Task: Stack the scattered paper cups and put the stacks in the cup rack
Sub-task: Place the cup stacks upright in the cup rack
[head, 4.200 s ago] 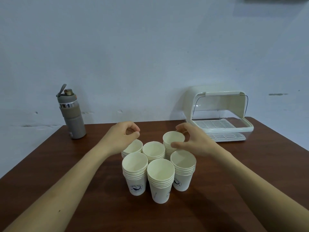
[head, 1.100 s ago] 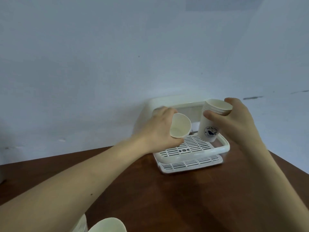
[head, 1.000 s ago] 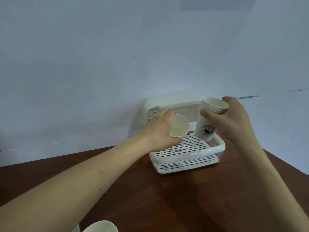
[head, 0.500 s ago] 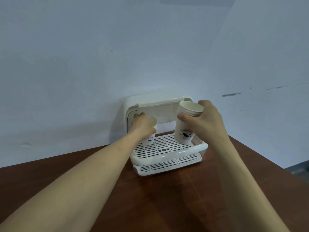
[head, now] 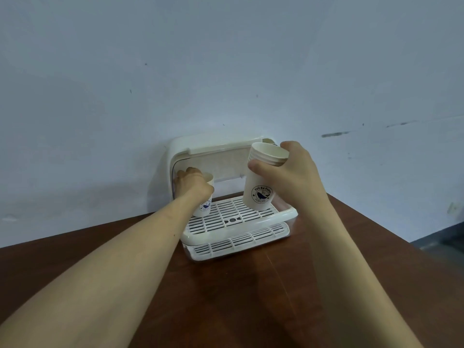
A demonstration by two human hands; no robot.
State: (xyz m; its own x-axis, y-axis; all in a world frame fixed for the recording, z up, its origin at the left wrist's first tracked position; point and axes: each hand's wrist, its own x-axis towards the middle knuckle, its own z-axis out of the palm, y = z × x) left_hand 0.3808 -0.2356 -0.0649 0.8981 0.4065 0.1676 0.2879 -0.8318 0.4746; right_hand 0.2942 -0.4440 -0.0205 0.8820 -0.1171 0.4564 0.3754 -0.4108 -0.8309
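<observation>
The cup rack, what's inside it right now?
On the cup rack grid, the left hand sets one cup stack; the right hand holds another stack above it. The back-left corner is hidden.

Readable on the right-hand cup stack (head: 261, 187): round dark-blue logo, "Fell Be Funny" arched above a whale, "FOR LIFE" below. Same logo on the left cup stack (head: 204, 207), lettering illegible.

Lighting even, soft, moderately dim, bluish cast on wall (head: 226, 71). Faint shadow left of cup rack (head: 175, 156). No glare. Focus sharp centrally; wide-angle stretch at edges, forearms enlarged.
</observation>
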